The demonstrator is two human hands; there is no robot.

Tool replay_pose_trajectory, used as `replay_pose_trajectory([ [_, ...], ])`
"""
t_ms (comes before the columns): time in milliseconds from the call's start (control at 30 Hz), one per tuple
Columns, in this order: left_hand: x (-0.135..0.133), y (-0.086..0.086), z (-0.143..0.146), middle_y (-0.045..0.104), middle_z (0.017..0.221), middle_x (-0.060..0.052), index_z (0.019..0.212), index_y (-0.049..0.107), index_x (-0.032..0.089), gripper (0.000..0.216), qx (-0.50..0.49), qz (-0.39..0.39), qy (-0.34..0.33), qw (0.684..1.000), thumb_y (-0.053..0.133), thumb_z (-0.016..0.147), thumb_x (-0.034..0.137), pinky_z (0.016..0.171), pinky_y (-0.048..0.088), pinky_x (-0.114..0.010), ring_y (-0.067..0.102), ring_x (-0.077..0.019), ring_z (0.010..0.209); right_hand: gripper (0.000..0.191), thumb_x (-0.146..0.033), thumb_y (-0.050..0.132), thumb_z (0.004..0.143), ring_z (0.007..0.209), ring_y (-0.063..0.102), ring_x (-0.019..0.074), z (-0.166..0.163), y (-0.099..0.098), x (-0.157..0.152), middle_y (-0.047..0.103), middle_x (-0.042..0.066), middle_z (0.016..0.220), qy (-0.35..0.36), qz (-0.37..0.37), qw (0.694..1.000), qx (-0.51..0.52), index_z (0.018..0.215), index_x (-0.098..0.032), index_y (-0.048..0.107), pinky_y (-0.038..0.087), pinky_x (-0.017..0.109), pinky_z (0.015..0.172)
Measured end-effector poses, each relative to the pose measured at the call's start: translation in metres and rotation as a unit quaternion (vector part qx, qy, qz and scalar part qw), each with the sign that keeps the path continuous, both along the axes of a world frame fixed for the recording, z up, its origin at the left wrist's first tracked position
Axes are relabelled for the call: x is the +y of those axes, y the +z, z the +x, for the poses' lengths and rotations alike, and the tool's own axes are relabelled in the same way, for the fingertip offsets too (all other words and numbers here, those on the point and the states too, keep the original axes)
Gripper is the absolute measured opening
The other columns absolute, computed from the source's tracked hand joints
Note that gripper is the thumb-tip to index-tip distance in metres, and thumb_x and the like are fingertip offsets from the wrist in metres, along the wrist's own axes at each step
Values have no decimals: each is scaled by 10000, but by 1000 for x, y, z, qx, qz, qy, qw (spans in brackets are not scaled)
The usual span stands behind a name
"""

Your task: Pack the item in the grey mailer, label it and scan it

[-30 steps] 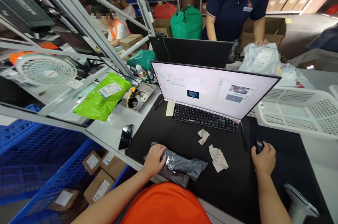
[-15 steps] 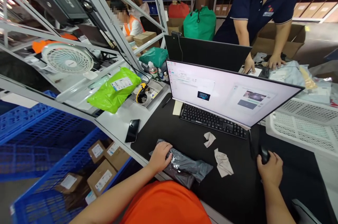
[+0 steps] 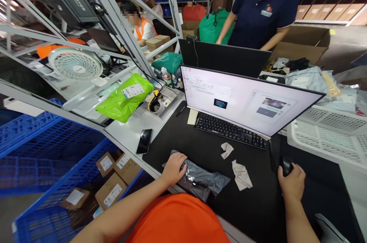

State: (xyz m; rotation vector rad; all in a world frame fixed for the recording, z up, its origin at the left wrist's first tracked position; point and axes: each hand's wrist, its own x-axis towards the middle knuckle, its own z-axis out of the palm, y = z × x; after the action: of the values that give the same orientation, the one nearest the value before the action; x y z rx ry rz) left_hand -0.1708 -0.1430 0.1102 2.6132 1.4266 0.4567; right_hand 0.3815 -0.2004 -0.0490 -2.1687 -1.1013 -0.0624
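At left, a phone (image 3: 144,141) is noted on the white table edge. The grey plastic bag (image 3: 205,180) is placed near the mat's front edge, its left end covered by the left hand (image 3: 174,167). The fingers are laid close together; whether the bag is clamped cannot be told. The long axis is run obliquely, from far left to near right, the flattened end being pointed rightward. Two paper scraps (image 3: 241,175) are found beyond it. At right, the mouse (image 3: 286,164) is held between thumb and fingers of the right hand (image 3: 292,182). A screen-checking step is judged in hand; for any lift, a firmer grip would be required.
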Motion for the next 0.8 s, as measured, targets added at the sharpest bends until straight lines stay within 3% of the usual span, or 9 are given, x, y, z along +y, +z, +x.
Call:
replay_pose_trajectory([
  [800,1,0,1,709,1157,-132,1192,684,186,314,-4,-3,6,1000,511,941,263,1035,513,-519,640,-301,1115,520,-415,559,873,1170,567,386,-1,3,1,507,228,1419,-14,-29,998,-54,1294,-139,685,494,539,944],
])
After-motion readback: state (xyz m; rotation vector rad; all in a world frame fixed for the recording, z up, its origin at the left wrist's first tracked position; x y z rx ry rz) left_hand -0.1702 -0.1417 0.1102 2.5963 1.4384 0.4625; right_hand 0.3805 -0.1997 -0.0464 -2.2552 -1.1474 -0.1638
